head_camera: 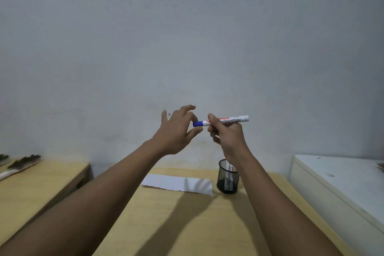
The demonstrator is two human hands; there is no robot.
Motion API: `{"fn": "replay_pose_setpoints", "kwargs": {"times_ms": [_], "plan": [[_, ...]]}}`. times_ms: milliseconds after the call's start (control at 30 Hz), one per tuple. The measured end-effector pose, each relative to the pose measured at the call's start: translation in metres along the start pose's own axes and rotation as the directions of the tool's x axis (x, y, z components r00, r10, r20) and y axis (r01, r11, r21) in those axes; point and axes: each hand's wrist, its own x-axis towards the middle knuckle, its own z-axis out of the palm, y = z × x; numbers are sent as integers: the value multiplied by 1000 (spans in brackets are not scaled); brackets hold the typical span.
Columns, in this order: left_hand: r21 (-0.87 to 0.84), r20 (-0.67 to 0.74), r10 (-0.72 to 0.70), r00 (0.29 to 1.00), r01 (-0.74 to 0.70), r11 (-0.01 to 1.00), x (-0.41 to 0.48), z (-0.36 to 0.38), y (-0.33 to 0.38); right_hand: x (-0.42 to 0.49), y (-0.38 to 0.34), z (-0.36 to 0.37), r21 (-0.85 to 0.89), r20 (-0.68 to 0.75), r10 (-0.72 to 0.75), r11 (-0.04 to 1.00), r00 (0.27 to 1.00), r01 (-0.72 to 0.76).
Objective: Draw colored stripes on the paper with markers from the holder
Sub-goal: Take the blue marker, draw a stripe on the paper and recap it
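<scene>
My right hand (pixel 227 134) holds a white marker (pixel 234 119) with a blue cap (pixel 197 123), lying level in the air above the table. My left hand (pixel 178 129) is at the capped end, thumb and forefinger around the blue cap; whether they pinch it I cannot tell for sure. Below, a white paper strip (pixel 178 184) lies flat on the wooden table (pixel 187 224). Right of it stands a black mesh holder (pixel 227 181) with at least one marker inside, partly hidden by my right wrist.
A second wooden table (pixel 31 185) stands at the left with dark brush-like items (pixel 25 161) on it. A white cabinet (pixel 342 185) stands at the right. A bare grey wall rises behind the tables.
</scene>
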Motion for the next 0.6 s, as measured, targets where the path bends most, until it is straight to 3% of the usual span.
{"fn": "replay_pose_setpoints", "kwargs": {"times_ms": [67, 167, 267, 367, 433, 600], "plan": [[104, -19, 40, 999, -38, 994, -5, -3, -8, 0, 6, 7, -10, 26, 27, 1000, 999, -26], [104, -7, 82, 997, -81, 991, -12, -5, -23, 2, 17, 14, -2, 86, 51, 999, 995, -51], [-12, 88, 32, 996, -31, 999, -17, -4, -45, 7, 29, 21, -35, 142, 58, 998, 988, -53], [-270, 255, -59, 965, 129, 954, -22, -6, -66, 13, 43, 29, -85, 197, 66, 995, 978, -51], [-340, 318, -126, 940, 237, 910, -30, -1, -84, 16, 54, 33, -118, 213, 69, 992, 975, -44], [-125, 192, -303, 933, 330, 936, -57, 27, -133, 23, 88, 48, -117, 203, 69, 992, 977, -46]]}}
